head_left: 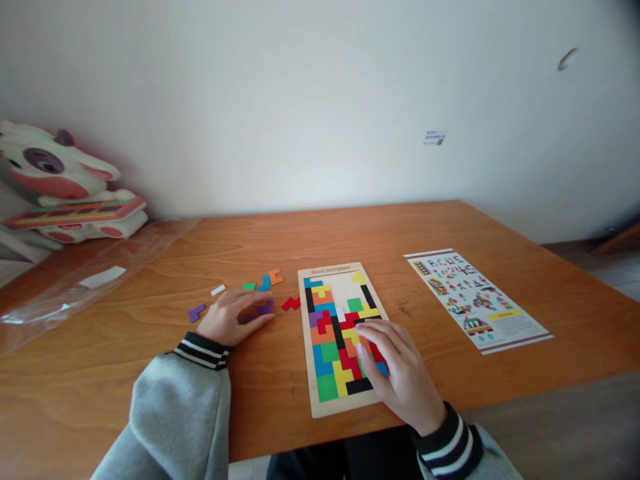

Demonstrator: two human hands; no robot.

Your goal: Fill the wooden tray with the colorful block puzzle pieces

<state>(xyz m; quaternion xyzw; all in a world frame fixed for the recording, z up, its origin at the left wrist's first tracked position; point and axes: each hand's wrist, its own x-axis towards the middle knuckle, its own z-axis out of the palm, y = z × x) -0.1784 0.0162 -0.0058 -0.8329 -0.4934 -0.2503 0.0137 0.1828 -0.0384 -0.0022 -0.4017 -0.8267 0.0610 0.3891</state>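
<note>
A wooden tray puzzle (306,333) lies on the table before me, its lower part filled with coloured block pieces and a pale bare area near its top. Over its lower right side is my right hand (400,367), thumb and fingers apart, hiding some pieces; I see nothing held in it. My left hand (230,317) rests on the table left of the tray with its fingers spread. A purple piece (266,307) shows between and beyond those fingers, partly covered. Just right of it lies a red zigzag piece (291,304).
Around my left hand are loose orange (275,276), blue (265,284), green (249,286), white (219,290) and purple L-shaped (197,313) pieces. A printed pattern sheet (473,293) lies right. At left are a clear plastic bag (60,293) and cow-shaped toy keyboard (75,193).
</note>
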